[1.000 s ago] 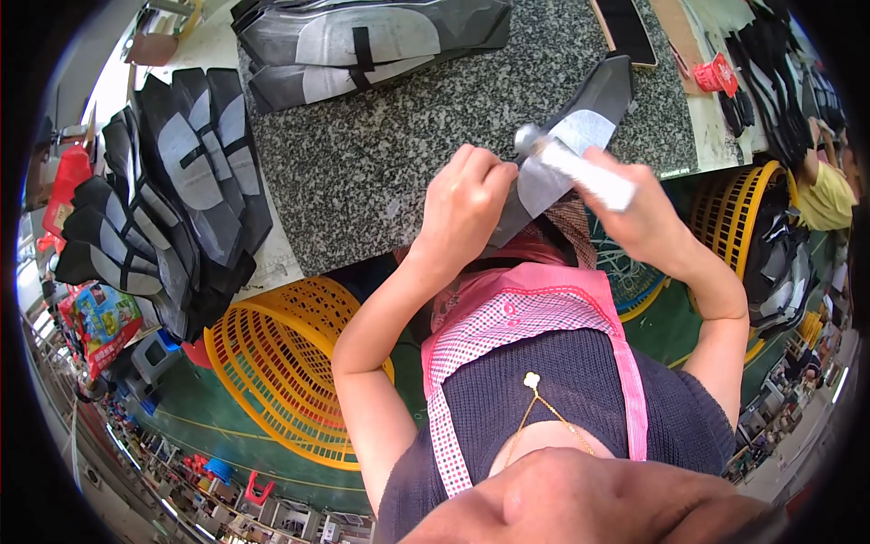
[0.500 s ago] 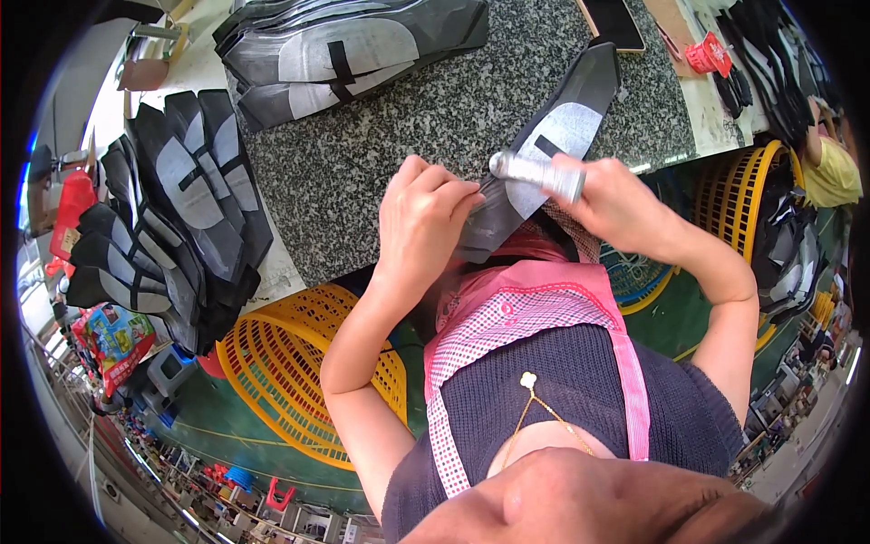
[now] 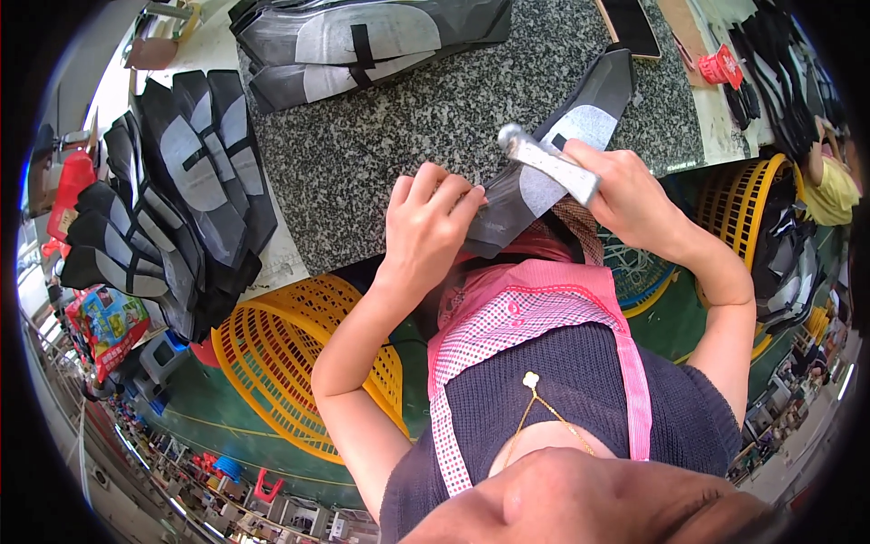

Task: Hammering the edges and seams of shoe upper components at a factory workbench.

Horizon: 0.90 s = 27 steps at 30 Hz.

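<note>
My right hand point(image 3: 625, 190) is closed round the handle of a hammer point(image 3: 553, 166), whose silver metal head hangs over the dark piece; most of the handle is hidden in the fist. The flat black piece point(image 3: 594, 100) has a grey patch with a small black bar and lies slantwise across the front edge of the stone slab point(image 3: 381, 154). My left hand point(image 3: 424, 222) is at the piece's near end with bent fingers pinched together on its left edge. The fingertips partly cover what they grip there.
Stacked black pieces point(image 3: 362, 41) lie at the slab's back, and more fanned pieces point(image 3: 195, 168) at the left. A phone point(image 3: 627, 27) and a red spool point(image 3: 720, 66) are at the back right. Yellow baskets point(image 3: 299, 381) stand below. Another person in a yellow top point(image 3: 832, 189) is at the far right.
The hammer has turned and shows more clearly, its rounded end slightly higher. My right hand has shifted a little right. My left fingers stay at the piece's edge; the whole view has shifted slightly.
</note>
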Each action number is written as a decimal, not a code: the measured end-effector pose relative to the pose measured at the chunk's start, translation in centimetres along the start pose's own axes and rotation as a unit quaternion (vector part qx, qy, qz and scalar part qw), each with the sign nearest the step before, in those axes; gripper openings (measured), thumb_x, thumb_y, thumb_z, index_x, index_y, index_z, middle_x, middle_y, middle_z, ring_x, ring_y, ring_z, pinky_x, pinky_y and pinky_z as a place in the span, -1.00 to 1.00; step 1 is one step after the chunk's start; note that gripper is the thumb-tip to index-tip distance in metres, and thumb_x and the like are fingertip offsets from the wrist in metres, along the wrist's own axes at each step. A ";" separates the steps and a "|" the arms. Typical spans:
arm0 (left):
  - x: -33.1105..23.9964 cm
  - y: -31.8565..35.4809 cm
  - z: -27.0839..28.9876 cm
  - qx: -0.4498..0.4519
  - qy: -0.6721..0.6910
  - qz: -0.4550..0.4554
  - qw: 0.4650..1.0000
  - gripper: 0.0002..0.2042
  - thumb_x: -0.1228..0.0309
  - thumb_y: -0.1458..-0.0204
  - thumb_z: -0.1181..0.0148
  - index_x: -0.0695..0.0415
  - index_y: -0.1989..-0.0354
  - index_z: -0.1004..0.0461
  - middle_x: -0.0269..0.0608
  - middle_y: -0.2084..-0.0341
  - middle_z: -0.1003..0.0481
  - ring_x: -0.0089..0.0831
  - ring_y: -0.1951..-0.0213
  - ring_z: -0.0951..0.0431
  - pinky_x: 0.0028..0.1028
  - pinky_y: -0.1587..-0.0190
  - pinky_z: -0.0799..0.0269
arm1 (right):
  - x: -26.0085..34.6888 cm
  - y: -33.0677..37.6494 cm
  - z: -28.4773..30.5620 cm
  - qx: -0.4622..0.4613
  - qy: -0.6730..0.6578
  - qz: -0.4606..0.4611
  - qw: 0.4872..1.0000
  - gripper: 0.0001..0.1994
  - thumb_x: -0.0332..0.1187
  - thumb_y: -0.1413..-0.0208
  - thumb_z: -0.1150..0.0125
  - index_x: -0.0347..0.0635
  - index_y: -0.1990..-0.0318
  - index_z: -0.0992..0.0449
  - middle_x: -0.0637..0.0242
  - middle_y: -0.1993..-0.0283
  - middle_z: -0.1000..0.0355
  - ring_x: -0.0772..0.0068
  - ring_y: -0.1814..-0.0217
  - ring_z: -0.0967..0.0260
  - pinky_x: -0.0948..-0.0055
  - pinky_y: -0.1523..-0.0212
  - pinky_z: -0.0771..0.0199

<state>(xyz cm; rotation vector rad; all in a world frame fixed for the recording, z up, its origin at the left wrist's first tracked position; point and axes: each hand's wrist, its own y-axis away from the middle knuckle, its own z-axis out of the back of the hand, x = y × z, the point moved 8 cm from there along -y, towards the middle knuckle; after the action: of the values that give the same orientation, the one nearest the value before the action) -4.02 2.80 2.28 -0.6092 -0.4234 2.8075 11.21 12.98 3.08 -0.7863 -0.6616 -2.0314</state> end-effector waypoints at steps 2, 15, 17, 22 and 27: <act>-0.6 0.1 0.5 -0.015 -0.035 -0.029 0.999 -0.83 0.43 0.14 -0.43 0.07 0.32 -0.66 -0.44 0.42 -0.55 -0.38 0.26 -0.48 -0.35 0.23 -0.31 | 0.8 0.3 0.3 -0.030 -0.041 -0.014 0.999 -0.81 -0.34 -0.26 -0.13 -0.28 0.22 -0.34 -0.08 0.50 -0.43 -0.27 0.36 -0.46 -0.07 0.39 -0.40; 2.3 3.3 0.1 -0.096 0.127 0.185 0.970 -0.87 0.38 0.16 -0.51 0.04 0.43 -0.69 -0.42 0.49 -0.56 -0.36 0.33 -0.45 -0.34 0.27 -0.28 | 1.1 0.3 -1.8 0.030 -0.016 0.000 0.999 -0.84 -0.40 -0.22 -0.13 -0.30 0.16 -0.36 -0.10 0.44 -0.46 -0.29 0.30 -0.47 -0.09 0.33 -0.43; 1.1 2.8 0.5 -0.103 0.071 0.117 0.985 -0.86 0.41 0.15 -0.49 0.04 0.39 -0.67 -0.45 0.48 -0.54 -0.36 0.33 -0.45 -0.35 0.29 -0.28 | 1.3 0.2 -1.3 0.005 -0.025 -0.003 1.000 -0.84 -0.41 -0.22 -0.13 -0.30 0.16 -0.35 -0.10 0.44 -0.46 -0.29 0.30 -0.47 -0.09 0.33 -0.43; -1.0 2.6 0.3 -0.034 -0.038 0.043 0.998 -0.82 0.46 0.06 -0.35 0.11 0.25 -0.61 -0.34 0.37 -0.50 -0.32 0.29 -0.45 -0.33 0.27 -0.35 | 1.5 -0.3 -2.7 0.055 0.011 0.019 0.998 -0.87 -0.45 -0.20 -0.12 -0.28 0.17 -0.35 -0.09 0.47 -0.45 -0.27 0.31 -0.48 -0.08 0.34 -0.44; -2.2 2.3 0.1 -0.031 -0.093 0.009 0.995 -0.81 0.50 0.11 -0.22 0.24 0.28 -0.56 -0.24 0.41 -0.45 -0.30 0.27 -0.43 -0.39 0.30 -0.32 | 1.7 0.0 -2.7 0.039 -0.008 0.035 0.999 -0.84 -0.42 -0.18 -0.15 -0.29 0.17 -0.34 -0.09 0.48 -0.45 -0.26 0.33 -0.48 -0.09 0.34 -0.44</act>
<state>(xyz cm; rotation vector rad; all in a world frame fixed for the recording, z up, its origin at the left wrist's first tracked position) -2.48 -0.03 2.42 -0.3660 -0.5446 2.8895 9.62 10.21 2.54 -0.7705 -0.7081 -1.9273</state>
